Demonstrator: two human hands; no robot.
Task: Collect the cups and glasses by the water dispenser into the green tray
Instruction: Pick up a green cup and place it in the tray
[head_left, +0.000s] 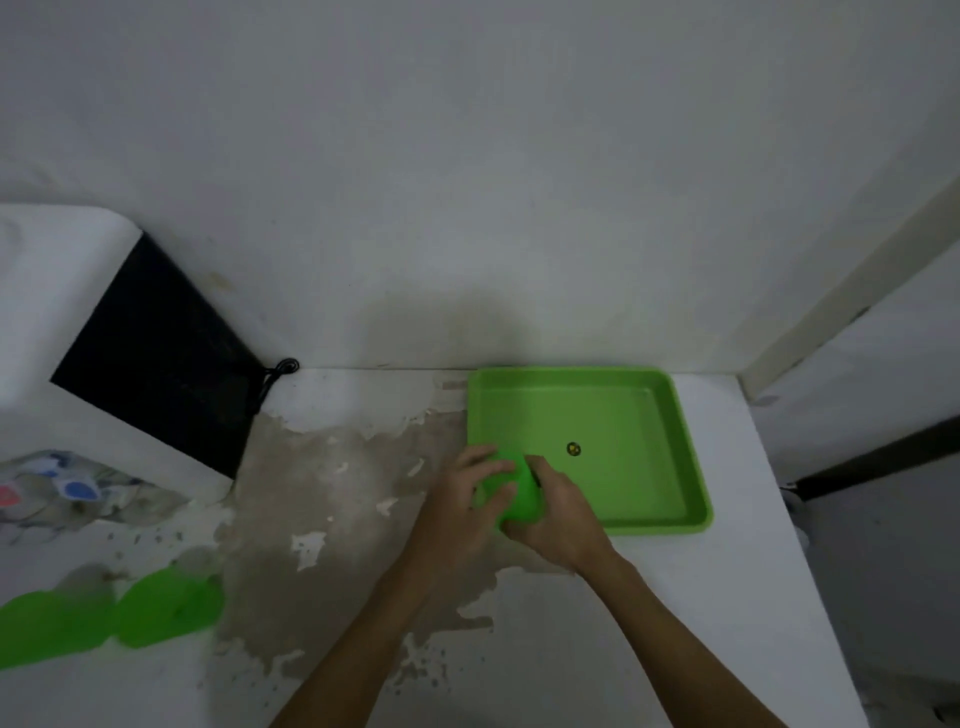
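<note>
Head view, then. What step is this?

— Carrying one in. Both hands hold a green cup (511, 493) at the near-left corner of the green tray (670, 395); the left hand (467, 499) has its fingers wrapped over the cup's left side, and the right hand (558, 514) is closed around its right and near side.

— Is it set down yet?

— I cannot tell whether it touches the tray floor. It hangs over the rim at about 7 o'clock of the tray.

— And next?

— My guess: lower it inside, let go, then reach toward 8 o'clock, where two more green cups (166, 608) sit on the bench (737, 597) below the water dispenser (67, 312).
</note>
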